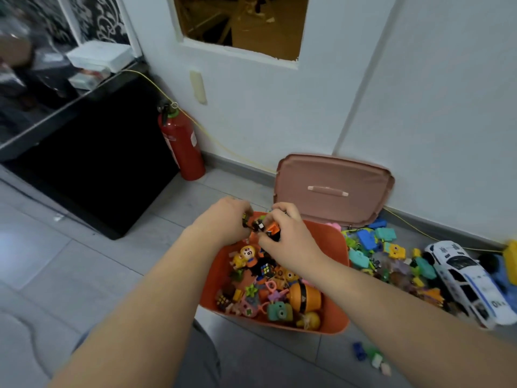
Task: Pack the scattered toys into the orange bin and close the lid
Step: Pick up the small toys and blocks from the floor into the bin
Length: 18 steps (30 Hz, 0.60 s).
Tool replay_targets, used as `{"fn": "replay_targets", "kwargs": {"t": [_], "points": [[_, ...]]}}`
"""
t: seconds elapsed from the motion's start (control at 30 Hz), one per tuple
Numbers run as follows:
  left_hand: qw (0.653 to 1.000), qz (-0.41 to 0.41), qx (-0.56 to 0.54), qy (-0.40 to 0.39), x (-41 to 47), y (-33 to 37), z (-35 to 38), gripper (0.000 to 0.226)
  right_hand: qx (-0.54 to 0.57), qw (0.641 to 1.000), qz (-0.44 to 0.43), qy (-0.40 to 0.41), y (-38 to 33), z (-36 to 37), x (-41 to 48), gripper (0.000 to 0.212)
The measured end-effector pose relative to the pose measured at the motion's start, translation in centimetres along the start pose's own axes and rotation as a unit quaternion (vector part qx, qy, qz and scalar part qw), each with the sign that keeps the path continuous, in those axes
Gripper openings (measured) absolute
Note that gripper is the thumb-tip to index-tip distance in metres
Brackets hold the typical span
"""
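My hands are together over the far end of the bin (334, 309), which sits on the floor in front of me. My left hand (223, 221) has its fingers curled round a small dark toy (245, 219). My right hand (289, 238) pinches an orange-and-black toy (272, 229). The two toys touch between my fingertips; I cannot tell whether they are joined.

The bin is open and partly filled with little figures, a cube and a green toy camera (279, 311). Its lid (333, 189) stands tilted against the wall just beyond the bin.

To the right of the bin, a pile of bright blocks (375, 245) lies on the floor, with a white police car (470, 278) at its right edge. A few loose blocks (369, 355) lie near me, right of the bin. A red extinguisher (181, 144) stands far left by the wall.
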<state>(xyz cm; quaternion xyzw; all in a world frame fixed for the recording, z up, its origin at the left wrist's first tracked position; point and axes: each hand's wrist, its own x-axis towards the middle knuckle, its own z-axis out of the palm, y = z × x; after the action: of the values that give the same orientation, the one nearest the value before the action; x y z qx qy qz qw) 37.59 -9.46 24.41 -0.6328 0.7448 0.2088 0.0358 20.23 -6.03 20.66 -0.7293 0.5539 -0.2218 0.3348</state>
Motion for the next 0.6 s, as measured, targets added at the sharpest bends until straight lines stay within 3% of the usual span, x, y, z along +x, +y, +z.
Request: {"fn": "replay_targets", "kwargs": {"t": [0.2,0.6], "points": [[0.997,-0.033,0.001,-0.067,-0.1,-1.5,0.8,0.076,0.001,1.000,-0.023,-0.020,0.7,1.4,1.0,0.019],[0.995,0.038,-0.028,-0.085,0.5,1.9,1.0,0.051,-0.086,0.994,-0.053,-0.045,2.6,-0.3,-0.1,0.037]]}}
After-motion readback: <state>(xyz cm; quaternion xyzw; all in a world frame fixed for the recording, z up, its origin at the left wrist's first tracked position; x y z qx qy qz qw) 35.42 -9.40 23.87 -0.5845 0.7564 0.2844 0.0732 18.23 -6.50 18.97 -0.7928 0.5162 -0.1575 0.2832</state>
